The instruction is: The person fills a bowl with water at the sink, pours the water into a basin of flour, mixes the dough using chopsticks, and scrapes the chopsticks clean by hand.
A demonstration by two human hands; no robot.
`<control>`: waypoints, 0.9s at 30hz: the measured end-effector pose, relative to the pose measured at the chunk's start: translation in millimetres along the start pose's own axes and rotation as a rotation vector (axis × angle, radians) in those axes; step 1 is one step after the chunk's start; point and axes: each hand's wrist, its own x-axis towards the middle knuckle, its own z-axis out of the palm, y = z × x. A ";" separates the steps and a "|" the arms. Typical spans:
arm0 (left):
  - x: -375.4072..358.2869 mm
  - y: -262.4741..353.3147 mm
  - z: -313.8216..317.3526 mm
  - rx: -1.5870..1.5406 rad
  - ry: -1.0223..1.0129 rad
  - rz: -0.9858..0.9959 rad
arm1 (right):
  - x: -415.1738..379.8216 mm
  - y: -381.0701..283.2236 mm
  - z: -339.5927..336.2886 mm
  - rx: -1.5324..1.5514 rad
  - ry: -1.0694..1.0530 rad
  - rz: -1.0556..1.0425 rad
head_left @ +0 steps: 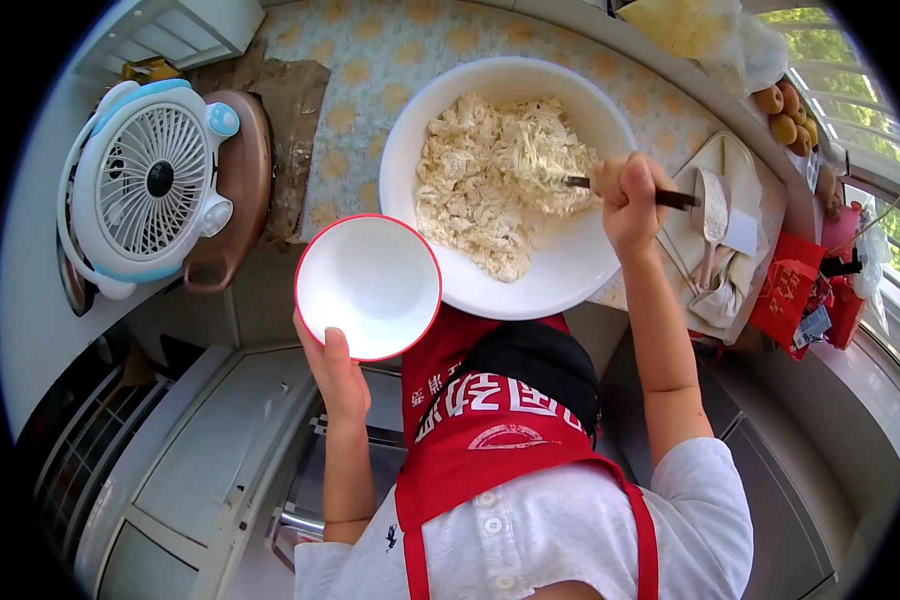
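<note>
My left hand [335, 375] grips a white bowl [368, 288] with a red rim, thumb over its near edge, and only bare white shows inside it. The bowl overlaps the lower left rim of a large white basin [400, 150]. Shaggy, flaky dough [480, 190] lies in the basin, with dry flour on part of it. My right hand [632, 200] is closed in a fist around the dark handle [678, 200] of a utensil, over the basin's right side. The utensil's far end is hidden in a clump of dough, so its kind cannot be made out.
A white and blue fan [160, 180] stands at left beside a brown oval tray [255, 150]. At right, a scoop [712, 205] with flour lies on a cloth, near a red packet [788, 290]. Round brown produce [785, 115] sits by the window.
</note>
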 end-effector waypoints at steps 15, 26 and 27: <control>-5.8 -0.2 4.8 0.053 0.053 0.028 | 11.6 97.1 93.9 0.141 0.111 0.097; 10.7 -7.3 17.0 0.236 -0.007 0.076 | 43.2 49.1 -21.8 0.158 0.309 -0.232; 15.8 -9.4 18.2 0.359 -0.025 0.144 | 36.8 44.5 -24.2 0.162 0.290 -0.239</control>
